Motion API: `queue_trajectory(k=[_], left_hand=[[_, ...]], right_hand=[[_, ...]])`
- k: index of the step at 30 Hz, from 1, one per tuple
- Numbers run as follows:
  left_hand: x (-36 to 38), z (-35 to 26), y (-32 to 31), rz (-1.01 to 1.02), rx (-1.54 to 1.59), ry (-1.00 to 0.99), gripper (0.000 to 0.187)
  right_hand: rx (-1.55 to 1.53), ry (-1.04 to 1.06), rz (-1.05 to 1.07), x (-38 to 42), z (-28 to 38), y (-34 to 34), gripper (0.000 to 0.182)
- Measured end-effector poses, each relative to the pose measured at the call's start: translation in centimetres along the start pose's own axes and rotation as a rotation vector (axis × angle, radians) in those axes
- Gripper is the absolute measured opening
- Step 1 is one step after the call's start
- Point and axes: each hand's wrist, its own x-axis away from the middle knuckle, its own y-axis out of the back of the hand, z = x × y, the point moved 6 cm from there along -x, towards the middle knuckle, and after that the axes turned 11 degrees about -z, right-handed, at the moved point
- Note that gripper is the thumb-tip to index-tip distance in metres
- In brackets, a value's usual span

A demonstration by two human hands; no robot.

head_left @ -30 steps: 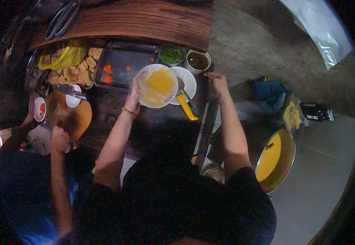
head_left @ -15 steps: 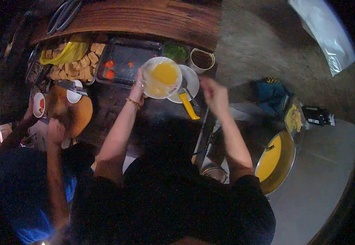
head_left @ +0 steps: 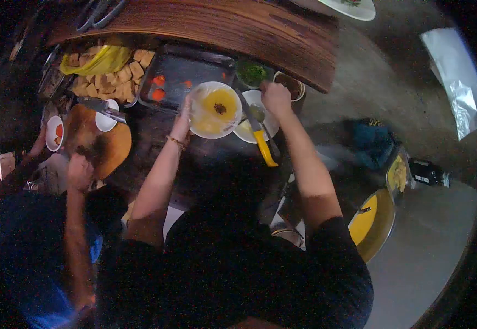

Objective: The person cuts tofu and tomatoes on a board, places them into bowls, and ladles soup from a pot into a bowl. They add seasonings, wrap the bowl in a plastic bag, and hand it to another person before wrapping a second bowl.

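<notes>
My left hand [head_left: 185, 118] is closed around the side of a bowl [head_left: 208, 129] lined with clear plastic. In it lies yellow liquid, like soup, with a dark brown clump [head_left: 220, 108] near its middle. My right hand [head_left: 277, 100] has its fingers drawn together beside the chopped green herbs [head_left: 251, 73]. What it pinches, if anything, is hidden. Just behind that hand stands a white tub [head_left: 299, 94] of dark brown seasoning. Below sits a white plate [head_left: 244, 130], and a knife with a yellow handle [head_left: 265, 149] lies across it.
A dark tray [head_left: 194, 63] holds a few orange-red bits. Tofu-like cubes [head_left: 107, 82] fill another tray. At left, a co-worker's hand [head_left: 80, 172] is over a round cutting board [head_left: 119, 145]. A large pot [head_left: 382, 233] of yellow liquid stands at lower right.
A dark brown clump now rests on the yellow liquid. My right hand has moved up and left toward the herbs. The view has shifted slightly.
</notes>
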Motion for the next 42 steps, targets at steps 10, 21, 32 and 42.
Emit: queue_trajectory(k=[10, 21, 32, 42], left_hand=[[1.8, -2.7, 0.7, -0.027, 0.016, 0.111, 0.073], [-2.4, 0.0, 0.1, 0.019, 0.003, -0.003, 0.072], [-1.3, -0.2, 0.8, 0.216, -0.139, 0.037, 0.065], [10.6, -1.3, -1.2, 0.856, -0.214, 0.221, 0.06]], right_hand=[[-0.838, -0.26, 0.037, -0.1, -8.1, -6.5, 0.014], [-0.453, 0.14, -0.197, 6.3, 3.0, 10.0, 0.016], [0.223, 0.365, -0.413, 0.0, 2.6, 3.8, 0.016], [-1.15, 0.317, 0.768, 7.7, 16.1, 4.2, 0.028]])
